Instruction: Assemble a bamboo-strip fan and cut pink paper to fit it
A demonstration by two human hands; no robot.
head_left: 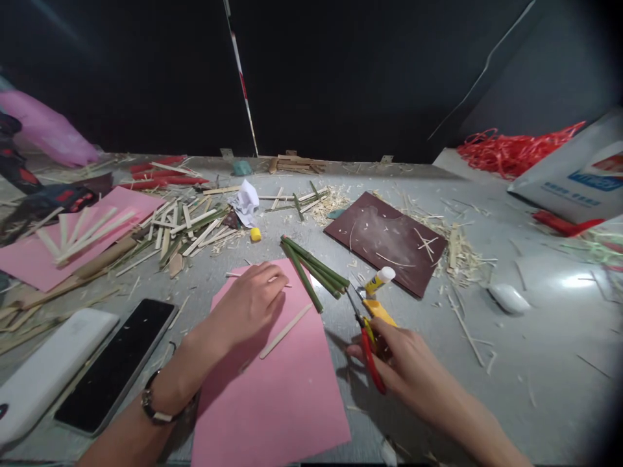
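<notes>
My left hand point(256, 292) rests over a pink sheet of paper point(272, 402), fingers curled and pressed together on a thin pale wooden strip point(234, 275) whose ends show on either side. Another flat wooden strip point(286, 331) lies on the paper to the right of that hand. My right hand point(402, 353) is closed around scissors point(372, 366) with red and yellow handles, their tips pointing away from me. Beyond them are a yellow utility knife point(380, 312), an uncapped glue stick point(379, 281) and several green stems point(316, 266).
A brown board point(389, 240) carries dust and slivers. A yellow cap point(256, 234) and crumpled white paper point(246, 202) lie behind the sheet. A phone point(119, 363) and a white device point(56, 370) sit at left. Wood strips point(189, 227) pile up behind them; a white mouse point(509, 299) is at right.
</notes>
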